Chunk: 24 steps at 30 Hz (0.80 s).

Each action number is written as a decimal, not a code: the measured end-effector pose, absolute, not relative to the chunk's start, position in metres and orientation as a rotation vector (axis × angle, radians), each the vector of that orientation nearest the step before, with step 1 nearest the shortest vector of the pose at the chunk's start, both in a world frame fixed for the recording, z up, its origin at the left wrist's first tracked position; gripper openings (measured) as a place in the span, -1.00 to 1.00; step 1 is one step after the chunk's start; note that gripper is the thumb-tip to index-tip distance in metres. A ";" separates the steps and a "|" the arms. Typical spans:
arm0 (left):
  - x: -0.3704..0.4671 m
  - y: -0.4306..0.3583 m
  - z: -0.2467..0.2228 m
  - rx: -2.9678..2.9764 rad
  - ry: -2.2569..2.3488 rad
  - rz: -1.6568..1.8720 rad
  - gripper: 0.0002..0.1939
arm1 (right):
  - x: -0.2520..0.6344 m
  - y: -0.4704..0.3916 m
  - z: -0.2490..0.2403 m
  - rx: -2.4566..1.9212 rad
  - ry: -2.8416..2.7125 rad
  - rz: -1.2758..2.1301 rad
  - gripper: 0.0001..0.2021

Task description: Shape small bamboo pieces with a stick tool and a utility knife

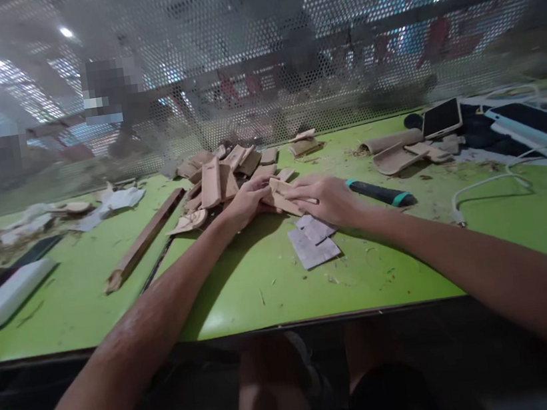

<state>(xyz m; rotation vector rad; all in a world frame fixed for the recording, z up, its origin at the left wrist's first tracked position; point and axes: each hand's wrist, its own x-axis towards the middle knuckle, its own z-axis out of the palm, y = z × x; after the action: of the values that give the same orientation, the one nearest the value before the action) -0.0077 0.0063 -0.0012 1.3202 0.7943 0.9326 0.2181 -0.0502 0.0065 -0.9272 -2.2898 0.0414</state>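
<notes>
Over the green table, my left hand (251, 200) is closed around one end of a pale, flat bamboo piece (280, 202). My right hand (328, 199) is closed at the piece's other side, fingers pressed along it. Whether the right fingers also hold something thin against it, I cannot tell. Below the right hand lie grey sandpaper sheets (312, 247), overlapping. Just right of that hand rests a tool with a black and teal handle (380, 192); its far end is hidden behind the hand. A heap of curved bamboo pieces (210, 181) stands beyond my left hand.
A long wooden bar (145, 242) lies left. A white power bank-like device (11, 297) sits at far left. Bamboo offcuts (393, 157), phones (441, 118) and a white cable (492, 177) are on the right. A perforated metal screen (253, 53) rises behind the table.
</notes>
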 end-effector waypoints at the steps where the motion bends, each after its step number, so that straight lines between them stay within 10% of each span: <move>1: -0.008 0.007 -0.002 1.319 0.796 0.938 -0.70 | 0.219 -0.050 0.006 -0.949 -2.269 -0.008 -0.66; 24: -0.005 0.006 0.001 1.346 0.803 0.932 -0.79 | 0.219 -0.048 0.002 -0.872 -2.281 0.095 -0.72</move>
<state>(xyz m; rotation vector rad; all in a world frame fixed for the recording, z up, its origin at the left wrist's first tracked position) -0.0050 0.0059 0.0007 1.3457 0.8029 0.9321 0.2193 -0.0481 0.0018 -0.8717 -2.2815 0.0954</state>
